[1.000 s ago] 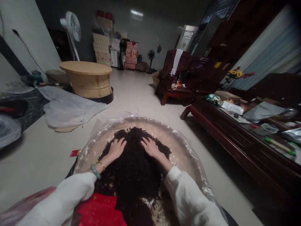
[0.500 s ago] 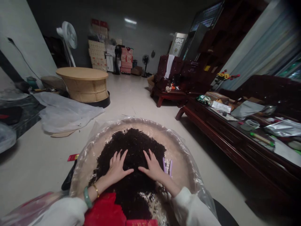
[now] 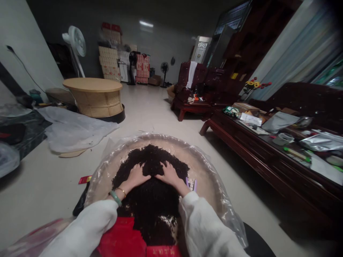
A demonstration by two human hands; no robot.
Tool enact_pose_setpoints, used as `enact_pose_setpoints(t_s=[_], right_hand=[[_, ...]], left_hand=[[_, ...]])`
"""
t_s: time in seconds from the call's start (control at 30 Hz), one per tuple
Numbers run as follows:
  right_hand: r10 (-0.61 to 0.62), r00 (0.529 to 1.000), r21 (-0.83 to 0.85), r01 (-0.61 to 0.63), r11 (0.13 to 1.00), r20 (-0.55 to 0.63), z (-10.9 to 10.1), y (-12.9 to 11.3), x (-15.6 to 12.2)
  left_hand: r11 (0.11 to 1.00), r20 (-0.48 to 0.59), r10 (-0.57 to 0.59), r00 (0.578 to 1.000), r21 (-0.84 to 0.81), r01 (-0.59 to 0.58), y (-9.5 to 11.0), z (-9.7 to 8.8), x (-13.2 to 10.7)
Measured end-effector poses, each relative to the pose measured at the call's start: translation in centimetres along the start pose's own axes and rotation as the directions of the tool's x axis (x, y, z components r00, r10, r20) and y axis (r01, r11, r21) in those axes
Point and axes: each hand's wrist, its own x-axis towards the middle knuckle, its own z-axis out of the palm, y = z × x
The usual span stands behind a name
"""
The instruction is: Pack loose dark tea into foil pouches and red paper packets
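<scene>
A heap of dark, loose, shredded-looking material (image 3: pixel 152 200), perhaps tea leaves, covers much of a round table (image 3: pixel 206 167) wrapped in clear plastic. My left hand (image 3: pixel 137 175) lies on the heap's left side, thumb pointing inward and fingertips partly sunk in the dark bits. Opposite it, my right hand (image 3: pixel 168 174) touches the heap with fingers spread. Only a narrow gap parts the two thumbs. Neither hand grips an object. Beside my right wrist lies a purple-handled tool (image 3: pixel 195 185), maybe scissors. Red packets (image 3: pixel 120 237) rest at the near edge, below the heap.
A dark wooden table (image 3: pixel 241 142) loaded with papers and packages runs along the right. On the left floor lies a translucent plastic sheet (image 3: pixel 77 128), in front of a round wooden-topped table (image 3: pixel 93 85). Stacked boxes (image 3: pixel 109 60) and a white fan (image 3: pixel 77 41) stand farther back.
Both hands have moved forward, farther into the heap, and their fingertips now sink into it. The sleeves reach farther over the table. The camera view has shifted slightly.
</scene>
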Motion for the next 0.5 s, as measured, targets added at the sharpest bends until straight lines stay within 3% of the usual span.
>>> enact_pose_setpoints(t_s=[0.17, 0.37, 0.5], right_hand=[[-0.065, 0.998, -0.081, 0.067, 0.994, 0.026, 2.1, 0.3, -3.0], [0.055, 0.998, -0.163, -0.06, 0.985, -0.037, 1.4, -0.7, -0.3], [0.052, 0.999, -0.118, -0.054, 0.992, -0.014, 1.0, -0.8, -0.5]], left_hand=[[0.994, 0.062, -0.029, 0.998, 0.107, 0.022, 0.1, 0.8, -3.3], [0.981, 0.04, -0.126, 0.991, 0.156, 0.119, 1.1, 0.6, -0.4], [0.991, 0.076, -0.092, 0.993, 0.109, 0.083, 1.5, 0.1, -0.1]])
